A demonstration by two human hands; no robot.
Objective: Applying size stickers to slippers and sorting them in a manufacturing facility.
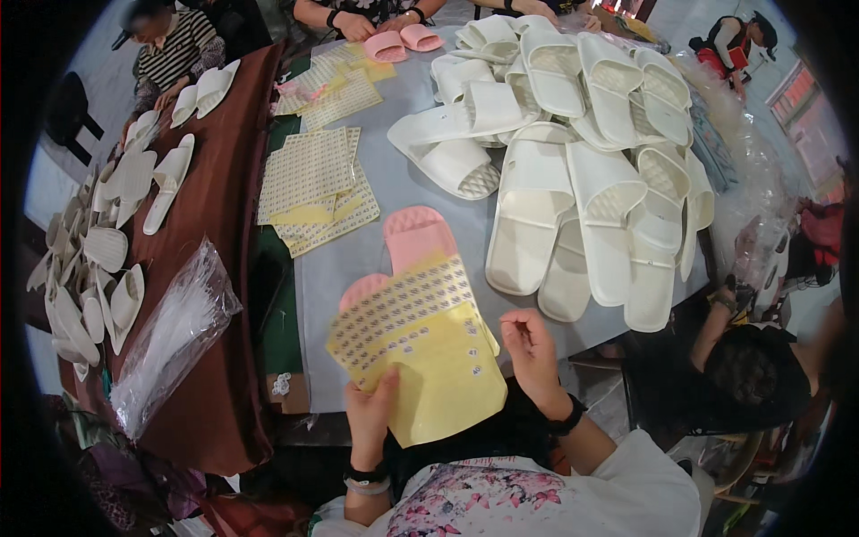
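My left hand (370,413) grips a yellow sticker sheet (446,380) by its lower left edge, thumb on top. Small printed labels cover the sheet's upper half; most of the lower half is bare yellow backing with a few labels left on it. To the right of the sheet, my right hand (534,362) is raised with its fingers curled and thumb and forefinger together; whether a tiny label is between them I cannot make out. Beyond the sheet lies a pair of pink slippers (417,234), partly hidden by it.
White slippers (533,210) are heaped at the right of the grey table. More sticker sheets (309,177) lie along its left side. A co-worker's hands (380,22) are by pink slippers (403,41) at the far edge. On the brown-covered table are white slippers (170,183) and a clear plastic bag (179,327).
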